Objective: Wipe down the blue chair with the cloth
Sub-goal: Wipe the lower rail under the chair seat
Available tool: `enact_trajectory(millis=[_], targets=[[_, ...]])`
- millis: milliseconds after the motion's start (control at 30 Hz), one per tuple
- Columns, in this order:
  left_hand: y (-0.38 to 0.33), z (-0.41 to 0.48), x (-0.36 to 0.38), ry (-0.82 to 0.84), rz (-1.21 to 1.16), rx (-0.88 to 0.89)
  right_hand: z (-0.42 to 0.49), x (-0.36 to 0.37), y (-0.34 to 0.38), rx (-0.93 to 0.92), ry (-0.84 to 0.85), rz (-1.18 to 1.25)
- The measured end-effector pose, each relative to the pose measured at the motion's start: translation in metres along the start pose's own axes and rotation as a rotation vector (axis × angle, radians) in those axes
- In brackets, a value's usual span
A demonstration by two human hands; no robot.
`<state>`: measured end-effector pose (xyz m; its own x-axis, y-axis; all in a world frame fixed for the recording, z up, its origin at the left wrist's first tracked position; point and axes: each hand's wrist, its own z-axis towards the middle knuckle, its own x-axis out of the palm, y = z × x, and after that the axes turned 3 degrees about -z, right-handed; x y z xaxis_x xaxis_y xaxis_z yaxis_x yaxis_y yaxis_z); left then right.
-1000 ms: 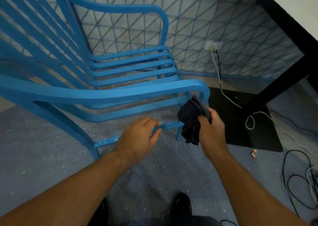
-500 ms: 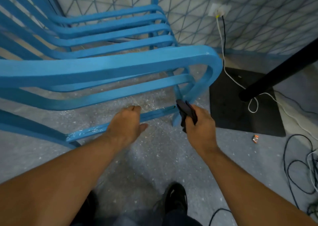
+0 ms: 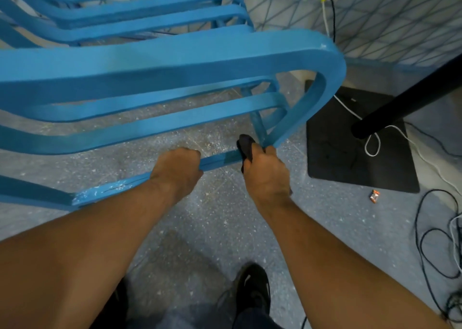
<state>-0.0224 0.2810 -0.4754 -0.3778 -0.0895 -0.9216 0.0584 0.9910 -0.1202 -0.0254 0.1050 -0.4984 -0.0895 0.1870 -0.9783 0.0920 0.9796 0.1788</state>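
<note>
Down low by floor, right hand [image 3: 267, 176] squeezed dark cloth [image 3: 246, 147] tight against bottom bar [image 3: 220, 159] of blue chair [image 3: 175, 61], to rub it. Left hand [image 3: 176, 168] curled over same bar (likely steadying chair).

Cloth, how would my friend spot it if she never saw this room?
Find the big blue chair, then its lowest rail. At that rail's right end, the right hand grips the cloth. It is the only dark, soft lump among the blue bars.
</note>
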Motion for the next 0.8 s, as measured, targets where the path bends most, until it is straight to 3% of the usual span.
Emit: enact_trajectory(millis=[233,467,600,800], targets=[[0.003,0.000,0.003,-0.022,0.036,0.017,-0.003,0.002,-0.003,-0.171,0.129,-0.136],[0.004,0.002,0.003,-0.009,0.044,0.025,0.009,0.005,0.007,-0.026,0.066,0.029],[0.005,0.002,0.004,-0.020,0.038,0.035,-0.012,0.007,-0.002,-0.075,0.072,0.033],[0.004,0.003,0.004,-0.012,0.034,0.047,-0.002,0.000,0.000,0.023,0.096,0.052]])
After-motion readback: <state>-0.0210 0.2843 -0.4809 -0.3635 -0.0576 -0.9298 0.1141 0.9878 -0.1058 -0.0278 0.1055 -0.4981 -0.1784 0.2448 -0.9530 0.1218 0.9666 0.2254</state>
